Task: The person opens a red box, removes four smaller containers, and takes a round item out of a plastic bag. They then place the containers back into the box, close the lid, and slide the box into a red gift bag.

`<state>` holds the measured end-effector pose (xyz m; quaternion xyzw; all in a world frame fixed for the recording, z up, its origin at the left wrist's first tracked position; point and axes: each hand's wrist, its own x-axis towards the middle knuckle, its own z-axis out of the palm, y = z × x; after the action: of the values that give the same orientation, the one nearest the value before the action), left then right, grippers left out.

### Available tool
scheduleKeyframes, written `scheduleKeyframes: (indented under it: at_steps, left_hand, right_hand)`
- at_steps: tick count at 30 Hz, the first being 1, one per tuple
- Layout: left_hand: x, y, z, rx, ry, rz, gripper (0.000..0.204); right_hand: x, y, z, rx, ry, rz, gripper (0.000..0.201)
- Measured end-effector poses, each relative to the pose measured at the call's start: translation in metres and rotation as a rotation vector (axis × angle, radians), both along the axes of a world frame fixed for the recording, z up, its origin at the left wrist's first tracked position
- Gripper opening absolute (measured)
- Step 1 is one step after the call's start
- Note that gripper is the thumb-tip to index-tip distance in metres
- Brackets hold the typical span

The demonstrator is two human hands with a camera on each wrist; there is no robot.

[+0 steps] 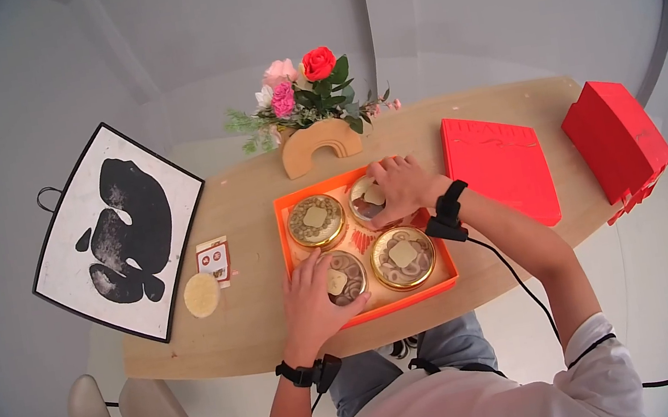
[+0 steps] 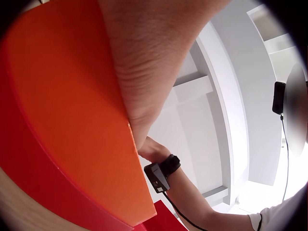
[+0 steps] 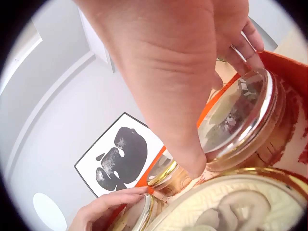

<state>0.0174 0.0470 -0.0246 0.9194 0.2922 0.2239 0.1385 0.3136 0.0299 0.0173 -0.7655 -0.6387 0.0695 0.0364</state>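
An orange-red gift box (image 1: 441,277) lies on the table, holding several round clear jars with gold-rimmed lids and pale square labels. My left hand (image 1: 311,300) grips the near left jar (image 1: 349,273) by its sides, fingers along the far left rim and thumb at the near edge. My right hand (image 1: 407,186) reaches over the far right jar (image 3: 240,113), thumb on one side of its lid and fingers round the other. Both jars sit low in the box. The far left jar (image 1: 316,221) and near right jar (image 1: 403,258) stand untouched, brownish slices visible inside the latter.
A red box lid (image 1: 499,171) lies to the right, near a red bag (image 1: 616,133). Behind stands an arched vase (image 1: 320,147) with flowers (image 1: 300,84). On the left are a framed picture (image 1: 126,231), a small card (image 1: 214,259) and a round pale disc (image 1: 202,295).
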Motion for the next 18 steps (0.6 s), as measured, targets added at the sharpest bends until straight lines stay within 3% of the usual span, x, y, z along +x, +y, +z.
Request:
scheduleKeyframes:
  at_steps: [5,8,10,13,18]
  left_hand:
    - [-0.001,0.000,0.002,-0.015,0.014,-0.005,0.085]
    - [0.000,0.001,0.001,-0.024,0.030,0.003,0.086]
    - [-0.001,0.001,0.001,-0.025,0.024,0.002,0.086]
    - [-0.001,0.000,0.000,-0.021,0.017,-0.002,0.086]
    - [-0.001,0.000,-0.001,-0.003,0.017,0.004,0.086]
  right_hand:
    - [0.002,0.018,0.009,-0.097,-0.040,0.215,0.102]
    - [-0.007,0.025,0.006,-0.155,-0.056,0.214,0.101]
    - [-0.013,0.028,0.007,-0.202,-0.201,0.172,0.105]
    - [-0.025,0.027,0.007,-0.215,-0.221,0.014,0.109]
    - [-0.021,0.026,0.023,-0.208,-0.171,0.021,0.110]
